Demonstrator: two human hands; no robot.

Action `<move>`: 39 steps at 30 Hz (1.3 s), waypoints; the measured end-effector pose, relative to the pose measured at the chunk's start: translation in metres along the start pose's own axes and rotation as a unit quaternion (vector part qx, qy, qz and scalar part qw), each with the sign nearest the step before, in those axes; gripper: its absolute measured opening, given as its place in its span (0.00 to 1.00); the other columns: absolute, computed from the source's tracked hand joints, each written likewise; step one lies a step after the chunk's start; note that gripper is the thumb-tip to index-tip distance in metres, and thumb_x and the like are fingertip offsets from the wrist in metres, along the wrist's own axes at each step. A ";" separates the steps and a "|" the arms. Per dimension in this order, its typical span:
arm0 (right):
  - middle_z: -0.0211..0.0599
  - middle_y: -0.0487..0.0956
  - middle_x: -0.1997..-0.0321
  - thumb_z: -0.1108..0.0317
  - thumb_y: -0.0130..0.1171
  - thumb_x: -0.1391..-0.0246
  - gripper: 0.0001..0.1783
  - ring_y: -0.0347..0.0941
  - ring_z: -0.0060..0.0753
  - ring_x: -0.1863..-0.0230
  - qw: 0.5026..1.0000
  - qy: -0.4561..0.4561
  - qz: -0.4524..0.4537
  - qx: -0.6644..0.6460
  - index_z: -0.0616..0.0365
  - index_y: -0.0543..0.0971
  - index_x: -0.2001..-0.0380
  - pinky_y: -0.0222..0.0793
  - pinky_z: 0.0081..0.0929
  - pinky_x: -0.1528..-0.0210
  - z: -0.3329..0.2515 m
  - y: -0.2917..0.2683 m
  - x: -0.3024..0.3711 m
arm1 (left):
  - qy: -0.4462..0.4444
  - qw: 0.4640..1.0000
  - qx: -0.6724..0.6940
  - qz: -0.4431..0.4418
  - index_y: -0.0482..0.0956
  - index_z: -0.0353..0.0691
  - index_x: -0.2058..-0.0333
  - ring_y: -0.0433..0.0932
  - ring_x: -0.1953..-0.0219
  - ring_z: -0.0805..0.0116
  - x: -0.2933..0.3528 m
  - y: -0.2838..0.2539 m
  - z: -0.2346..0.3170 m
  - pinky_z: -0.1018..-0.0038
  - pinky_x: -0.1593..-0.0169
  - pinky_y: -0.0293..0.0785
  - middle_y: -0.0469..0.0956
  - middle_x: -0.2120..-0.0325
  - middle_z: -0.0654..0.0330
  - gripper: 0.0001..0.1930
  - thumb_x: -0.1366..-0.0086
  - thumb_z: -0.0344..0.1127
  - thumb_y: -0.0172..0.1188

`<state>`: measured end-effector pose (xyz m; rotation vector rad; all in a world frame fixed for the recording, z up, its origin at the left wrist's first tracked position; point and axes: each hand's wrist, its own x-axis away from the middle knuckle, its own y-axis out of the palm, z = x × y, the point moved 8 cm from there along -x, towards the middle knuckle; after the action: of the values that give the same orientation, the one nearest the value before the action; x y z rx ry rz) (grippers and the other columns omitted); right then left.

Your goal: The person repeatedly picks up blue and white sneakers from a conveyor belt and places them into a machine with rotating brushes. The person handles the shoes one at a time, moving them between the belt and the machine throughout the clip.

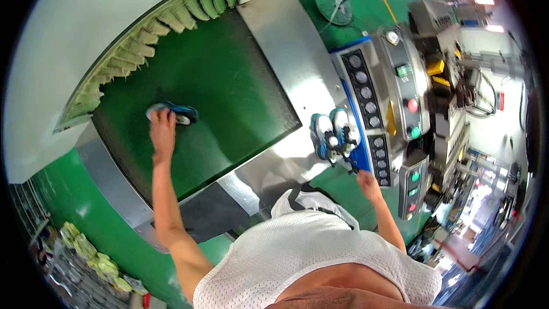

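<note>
On the green conveyor belt (229,68) lies a blue, white and dark sports shoe (184,113). My left hand (163,129) reaches far out over the belt, its fingers closed on the white end of that shoe. Two more blue and white sports shoes (323,137) stand side by side on the metal ledge to the right, their black laces loose. Just below them my right hand (368,183) is closed at a small black piece (352,166). Whether this is part of the laces or a separate thing, I cannot tell.
Pale fabric strips (166,23) hang across the machine opening over the belt's far left side. Control panels (407,91) with gauges, buttons and lights stand right of the ledge. A round fan (334,7) stands on the green floor behind. Wrapped yellowish bundles (94,257) lie at lower left.
</note>
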<state>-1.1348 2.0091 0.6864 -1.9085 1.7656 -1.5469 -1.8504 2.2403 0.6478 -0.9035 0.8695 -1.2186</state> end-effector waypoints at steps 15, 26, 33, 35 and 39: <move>0.59 0.73 0.56 0.70 0.64 0.58 0.23 0.72 0.60 0.54 0.941 -0.250 0.173 -0.148 0.69 0.68 0.60 0.69 0.45 0.52 -0.134 -0.077 0.040 | 0.490 0.792 0.241 -0.275 0.76 0.37 0.65 0.76 0.65 0.50 0.164 0.002 0.632 0.60 0.63 0.73 0.74 0.67 0.53 0.09 0.42 0.33 0.63; 0.37 0.75 0.49 0.64 0.65 0.46 0.31 0.73 0.25 0.52 0.537 -0.067 0.314 -0.780 0.67 0.67 0.43 0.72 0.27 0.49 0.144 -0.176 0.224 | 0.517 0.645 0.419 -0.375 0.65 0.32 0.41 0.72 0.44 0.61 0.297 0.045 0.951 0.69 0.40 0.67 0.71 0.44 0.50 0.23 0.33 0.28 0.55; 0.35 0.80 0.56 0.64 0.61 0.43 0.22 0.77 0.25 0.57 0.353 -0.040 0.460 -0.813 0.66 0.73 0.50 0.73 0.28 0.53 0.242 -0.165 0.280 | 0.477 0.725 0.264 -0.421 0.66 0.23 0.48 0.77 0.50 0.50 0.339 0.264 1.137 0.61 0.50 0.73 0.77 0.55 0.36 0.31 0.39 0.47 0.61; 0.36 0.80 0.56 0.64 0.61 0.43 0.22 0.77 0.24 0.58 0.359 0.004 0.482 -0.799 0.67 0.73 0.50 0.73 0.27 0.53 0.256 -0.152 0.291 | 0.496 0.787 0.208 -0.302 0.67 0.21 0.53 0.77 0.53 0.41 0.324 0.310 1.169 0.57 0.51 0.71 0.78 0.61 0.35 0.31 0.41 0.47 0.62; 0.36 0.77 0.49 0.68 0.62 0.44 0.26 0.75 0.25 0.52 0.337 0.039 0.475 -0.812 0.62 0.69 0.43 0.72 0.29 0.49 0.256 -0.165 0.311 | 0.504 0.796 0.210 -0.261 0.56 0.22 0.47 0.70 0.47 0.33 0.310 0.390 1.192 0.54 0.42 0.66 0.66 0.48 0.27 0.37 0.44 0.41 0.65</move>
<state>-0.9040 1.6807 0.8544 0.1415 3.5019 1.1655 -0.5699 2.0986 0.7409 -0.0288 1.1120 -2.3629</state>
